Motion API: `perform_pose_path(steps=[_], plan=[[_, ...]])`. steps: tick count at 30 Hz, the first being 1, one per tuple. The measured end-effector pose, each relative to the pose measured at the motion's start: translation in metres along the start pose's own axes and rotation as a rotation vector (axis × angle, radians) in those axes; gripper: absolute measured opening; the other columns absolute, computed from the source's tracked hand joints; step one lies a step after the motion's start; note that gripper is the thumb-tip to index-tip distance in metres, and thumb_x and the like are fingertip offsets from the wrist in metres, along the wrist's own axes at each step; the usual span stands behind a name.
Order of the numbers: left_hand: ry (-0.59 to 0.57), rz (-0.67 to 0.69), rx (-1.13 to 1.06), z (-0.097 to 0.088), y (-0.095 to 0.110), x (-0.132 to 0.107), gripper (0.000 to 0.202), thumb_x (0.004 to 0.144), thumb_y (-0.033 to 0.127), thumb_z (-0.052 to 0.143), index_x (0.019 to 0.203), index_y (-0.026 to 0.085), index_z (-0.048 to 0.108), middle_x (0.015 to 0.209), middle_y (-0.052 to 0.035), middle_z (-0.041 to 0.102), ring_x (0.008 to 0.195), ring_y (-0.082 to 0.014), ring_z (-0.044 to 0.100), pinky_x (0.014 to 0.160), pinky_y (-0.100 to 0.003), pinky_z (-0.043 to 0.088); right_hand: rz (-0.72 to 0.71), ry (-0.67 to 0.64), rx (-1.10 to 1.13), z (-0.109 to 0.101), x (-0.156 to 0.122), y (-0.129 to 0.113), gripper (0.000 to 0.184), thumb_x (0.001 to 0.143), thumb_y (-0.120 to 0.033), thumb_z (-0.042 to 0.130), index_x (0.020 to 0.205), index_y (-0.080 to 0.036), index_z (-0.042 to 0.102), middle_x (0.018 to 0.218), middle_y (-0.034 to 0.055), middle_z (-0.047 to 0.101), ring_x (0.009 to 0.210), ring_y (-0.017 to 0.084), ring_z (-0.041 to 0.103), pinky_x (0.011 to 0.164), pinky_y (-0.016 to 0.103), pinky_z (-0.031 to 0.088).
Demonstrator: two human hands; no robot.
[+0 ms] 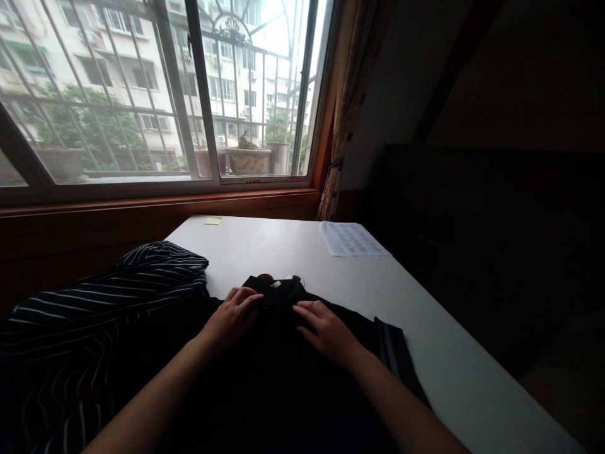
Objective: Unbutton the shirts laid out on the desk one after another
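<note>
A black collared shirt (283,378) lies spread over the near part of a white table (265,246), with a small white label inside its collar (295,290). On the collar's left side, my left hand (234,312) has its fingers bent over the cloth. My right hand (324,328) grips the cloth at the collar's right side, fingertips against the edge. At the right, a sleeve (390,347) with a grey band reaches across the tabletop. Dark cloth hides both thumbs' exact hold.
A black-and-white striped garment (155,271) is heaped at the left. Printed sheets (354,239) lie at the table's far right, and a yellow sticky note (212,221) at the far left. Behind stands a barred window (212,94) with a curtain (338,145). Round objects partly show behind the collar.
</note>
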State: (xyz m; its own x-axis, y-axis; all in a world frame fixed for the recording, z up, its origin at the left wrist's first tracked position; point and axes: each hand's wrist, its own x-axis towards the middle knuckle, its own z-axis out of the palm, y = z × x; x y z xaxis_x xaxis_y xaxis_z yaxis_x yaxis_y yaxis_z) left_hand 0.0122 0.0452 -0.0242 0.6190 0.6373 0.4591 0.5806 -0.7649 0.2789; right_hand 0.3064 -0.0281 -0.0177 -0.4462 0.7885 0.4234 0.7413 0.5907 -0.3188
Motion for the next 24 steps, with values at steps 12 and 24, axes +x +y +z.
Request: perform_pose_path(steps=[12,24], plan=[[0.009,0.055,-0.130,0.0045,-0.0020,0.0015,0.009,0.097,0.027,0.058,0.104,0.022,0.057,0.123,-0.0097,0.051,0.125,-0.0271,0.050,0.106,-0.047,0.048,-0.015,0.011,-0.081,-0.0060,-0.0005,-0.0041,0.050,0.095,-0.021,0.051,0.144,-0.025,0.045,0.149,0.0084,0.044,0.137,0.024,0.042,0.114,0.046,0.040],[-0.081,0.083,0.076,0.0096,-0.0049,-0.0002,0.042,0.099,0.030,0.052,0.141,0.027,0.050,0.145,-0.0067,0.051,0.141,-0.0287,0.038,0.114,-0.051,0.040,-0.001,-0.210,-0.085,-0.0025,0.0020,-0.0047,0.060,0.098,-0.032,0.050,0.154,-0.030,0.029,0.159,0.0025,0.033,0.150,0.024,0.020,0.120,0.050,0.027]])
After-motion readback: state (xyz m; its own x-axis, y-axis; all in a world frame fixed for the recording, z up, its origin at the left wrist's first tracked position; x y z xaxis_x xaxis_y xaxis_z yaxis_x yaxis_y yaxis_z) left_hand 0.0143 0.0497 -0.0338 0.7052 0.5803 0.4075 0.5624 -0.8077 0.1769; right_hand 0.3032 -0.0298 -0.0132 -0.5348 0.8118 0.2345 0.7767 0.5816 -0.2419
